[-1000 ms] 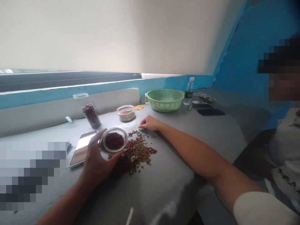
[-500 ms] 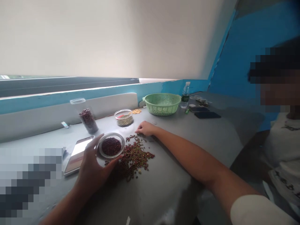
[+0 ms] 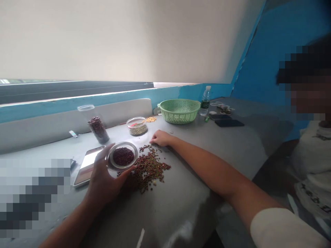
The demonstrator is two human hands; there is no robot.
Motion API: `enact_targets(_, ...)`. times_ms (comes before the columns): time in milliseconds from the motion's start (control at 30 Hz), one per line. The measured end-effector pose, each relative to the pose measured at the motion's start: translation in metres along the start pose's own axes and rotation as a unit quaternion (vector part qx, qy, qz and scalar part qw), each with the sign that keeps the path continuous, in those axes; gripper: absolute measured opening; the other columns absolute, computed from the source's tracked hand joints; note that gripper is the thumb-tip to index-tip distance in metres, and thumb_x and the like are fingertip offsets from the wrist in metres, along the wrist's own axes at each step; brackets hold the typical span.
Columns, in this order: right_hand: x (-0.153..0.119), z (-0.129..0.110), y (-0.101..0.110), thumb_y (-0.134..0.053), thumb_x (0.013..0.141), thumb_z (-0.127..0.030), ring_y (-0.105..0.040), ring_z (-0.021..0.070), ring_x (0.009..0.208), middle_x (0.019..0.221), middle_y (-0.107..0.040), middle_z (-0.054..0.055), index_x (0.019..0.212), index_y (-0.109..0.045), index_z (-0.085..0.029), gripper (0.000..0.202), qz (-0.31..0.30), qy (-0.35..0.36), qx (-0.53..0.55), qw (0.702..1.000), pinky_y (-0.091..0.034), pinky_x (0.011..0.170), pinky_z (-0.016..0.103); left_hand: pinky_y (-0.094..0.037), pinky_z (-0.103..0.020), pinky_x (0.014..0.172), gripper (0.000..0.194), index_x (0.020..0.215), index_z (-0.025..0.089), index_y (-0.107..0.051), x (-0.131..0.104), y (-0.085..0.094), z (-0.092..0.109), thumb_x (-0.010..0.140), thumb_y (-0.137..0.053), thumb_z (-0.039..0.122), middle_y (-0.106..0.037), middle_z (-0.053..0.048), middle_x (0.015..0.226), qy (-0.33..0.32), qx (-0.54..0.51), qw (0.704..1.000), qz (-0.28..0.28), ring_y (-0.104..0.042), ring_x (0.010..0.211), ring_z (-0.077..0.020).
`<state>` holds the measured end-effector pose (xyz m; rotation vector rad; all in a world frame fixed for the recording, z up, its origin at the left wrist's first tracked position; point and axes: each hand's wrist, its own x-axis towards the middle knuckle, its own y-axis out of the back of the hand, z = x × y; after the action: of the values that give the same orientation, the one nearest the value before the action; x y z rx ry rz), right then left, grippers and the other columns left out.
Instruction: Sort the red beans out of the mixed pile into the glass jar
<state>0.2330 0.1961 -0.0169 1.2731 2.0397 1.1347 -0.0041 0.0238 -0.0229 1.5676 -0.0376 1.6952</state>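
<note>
My left hand (image 3: 107, 175) is wrapped round a clear jar (image 3: 110, 161) and tilts its open mouth towards me. Small dark red beans (image 3: 123, 156) fill the part I can see into. Just right of the jar, a loose pile of mixed red and green beans (image 3: 151, 168) spreads over the grey table (image 3: 181, 203). At the pile's far edge my right hand (image 3: 160, 138) rests low on the table, thumb and fingertips pressed together. Whatever is between those fingertips is too small or hidden to see.
Behind stand a tall jar of dark beans (image 3: 99, 130), a shallow tub of green beans (image 3: 138, 129), yellow kernels (image 3: 151, 119), a green basket (image 3: 179, 119) and a water bottle (image 3: 204, 103). A phone (image 3: 86, 168) lies left, dark phones (image 3: 229, 123) right. A person (image 3: 312, 148) sits at right.
The camera view has shifted slightly. Both hands stay at about the same places by the pile, the left with the jar still in its grasp.
</note>
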Motion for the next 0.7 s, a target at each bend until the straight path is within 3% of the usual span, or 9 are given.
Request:
enact_targets(200,-0.003,-0.001,-0.002,-0.072,0.093,-0.032,-0.067,0.0144,0.073,0.085,-0.079,0.007,0.095,-0.083,-0.012,0.023,0.017,0.044,-0.014,0.999,-0.041,0.064,0.023,-0.055,-0.066,0.1,0.096,0.15,0.017,-0.04,-0.001,0.0,-0.001,0.075,-0.079,0.062,-0.059,-0.023,0.137,0.009,-0.003,1.0,-0.002,-0.062,0.125,-0.0452)
enact_targets(367,-0.01,-0.017,-0.005,-0.075,0.092,-0.027,-0.066,0.0152,0.096,0.106,-0.078,0.006,0.105,-0.083,-0.021,0.016,0.014,0.182,-0.039,0.983,-0.042,0.085,0.023,-0.054,-0.062,0.104,0.096,0.15,0.019,-0.04,-0.002,0.0,-0.002,0.074,-0.082,0.059,-0.059,-0.021,0.138,0.011,-0.003,1.0,-0.003,-0.062,0.127,-0.0415)
enact_targets(500,-0.014,-0.027,-0.006,-0.076,0.091,-0.024,-0.062,0.0193,0.099,0.105,-0.075,0.008,0.101,-0.084,-0.023,0.012,0.016,0.248,-0.082,0.965,-0.038,0.09,0.03,-0.053,-0.061,0.106,0.095,0.149,0.017,-0.04,-0.001,0.001,-0.001,0.074,-0.083,0.055,-0.058,-0.023,0.139,0.012,-0.007,1.0,-0.011,-0.061,0.128,-0.0413)
enact_targets(700,-0.015,-0.027,-0.006,-0.076,0.09,-0.02,-0.062,0.0173,0.088,0.098,-0.074,0.007,0.097,-0.084,-0.021,0.011,0.009,0.273,-0.111,0.956,-0.039,0.083,0.029,-0.052,-0.061,0.108,0.093,0.15,0.015,-0.039,-0.001,0.003,0.0,0.076,-0.083,0.049,-0.057,-0.024,0.141,0.016,0.001,1.0,-0.013,-0.06,0.131,-0.0405)
